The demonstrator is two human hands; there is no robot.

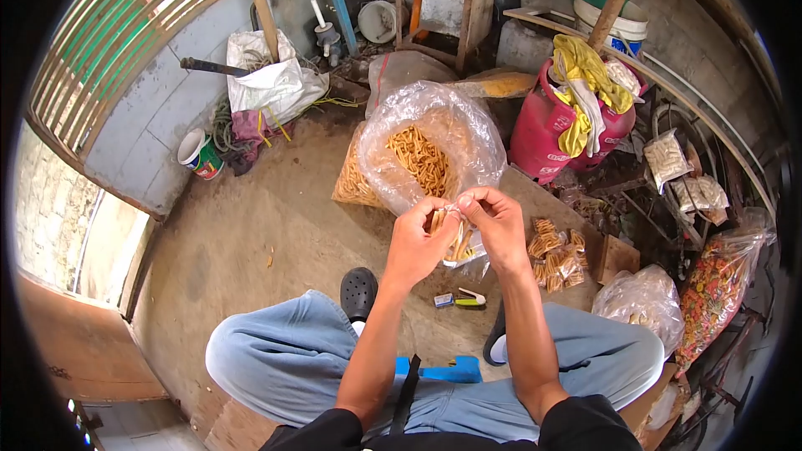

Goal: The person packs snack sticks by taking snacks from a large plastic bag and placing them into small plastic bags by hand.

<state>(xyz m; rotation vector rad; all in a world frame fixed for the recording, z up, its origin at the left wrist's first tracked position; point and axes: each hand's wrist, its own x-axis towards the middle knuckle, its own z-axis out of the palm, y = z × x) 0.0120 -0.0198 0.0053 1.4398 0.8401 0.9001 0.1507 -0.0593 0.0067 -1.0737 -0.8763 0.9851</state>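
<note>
Head view: at centre, the left hand [504,232] and right hand [418,242] pinch the top of a small clear bag [462,242] of sticks, fingertips nearly closed. Below lies a stapler [470,301]; filled packets [558,263] lie right. Beyond are a large open bag [480,129] of brown sticks and, upper right, a pink container [547,129].

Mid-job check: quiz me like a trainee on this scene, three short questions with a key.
1. True or false: the left hand and right hand both hold the top of a small plastic bag.
2. What is draped over the pink cylinders?
A) yellow cloth
B) coiled rope
C) blue jeans
3. Fill in: the packed snack bags lie to the person's ____.

Key: 1 true; 2 A; 3 right.
</note>
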